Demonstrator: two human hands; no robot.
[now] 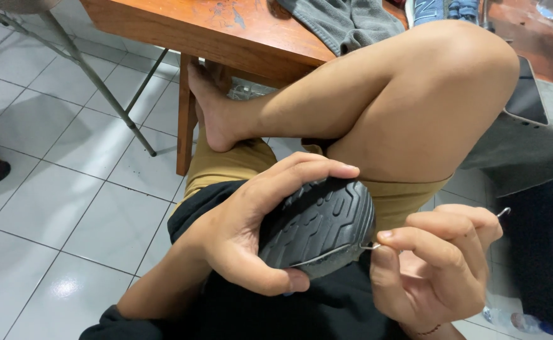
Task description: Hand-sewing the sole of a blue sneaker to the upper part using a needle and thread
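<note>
My left hand [245, 226] grips a black shoe [324, 223] held sole-up over my lap; the grey rubber sole with its zigzag tread faces the camera. Fingers curl over the top edge and the thumb presses the near rim. My right hand [437, 267] pinches a thin metal needle or awl [371, 247], whose tip meets the sole's right edge. A pale thread runs along the sole's rim from that spot. The tool's other end sticks out past the knuckles at the right.
My bare leg [377, 101] is crossed over my lap, the foot resting by the wooden table's leg [185, 119]. A grey cloth [346, 22] lies on the table. A phone [528, 94] lies at the right, a plastic bottle [522, 322] on the tiled floor.
</note>
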